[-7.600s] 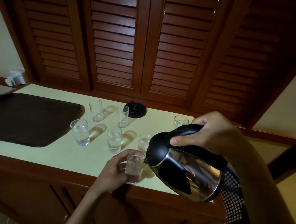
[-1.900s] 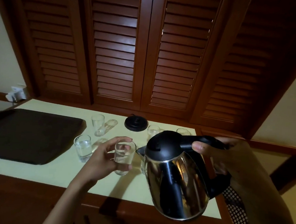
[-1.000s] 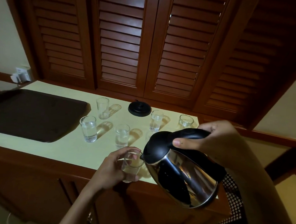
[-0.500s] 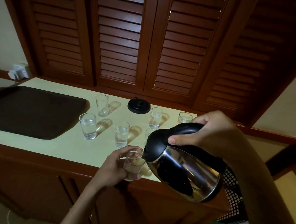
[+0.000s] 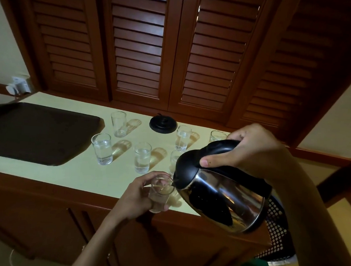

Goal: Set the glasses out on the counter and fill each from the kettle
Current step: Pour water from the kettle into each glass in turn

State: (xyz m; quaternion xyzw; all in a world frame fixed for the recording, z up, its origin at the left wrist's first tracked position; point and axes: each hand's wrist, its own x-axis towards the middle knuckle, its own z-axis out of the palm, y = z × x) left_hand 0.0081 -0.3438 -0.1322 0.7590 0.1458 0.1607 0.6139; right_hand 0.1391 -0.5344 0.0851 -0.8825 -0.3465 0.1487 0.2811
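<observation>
- The left hand [image 5: 135, 194] keeps its grip closed around the small clear drinking glass [image 5: 159, 195], at the front edge of the pale yellow tabletop [image 5: 65, 173].
- The right hand [image 5: 249, 151] clasps the handle of the shiny steel kettle [image 5: 224, 199], tilted as a half second before, with the spout at the glass rim.

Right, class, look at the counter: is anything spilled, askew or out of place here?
No spill shows. One oddity: the glass being filled is not standing with the others; the left hand holds it at the front edge of the counter, under the tilted kettle in the right hand. The back-left glass looks empty.
</observation>
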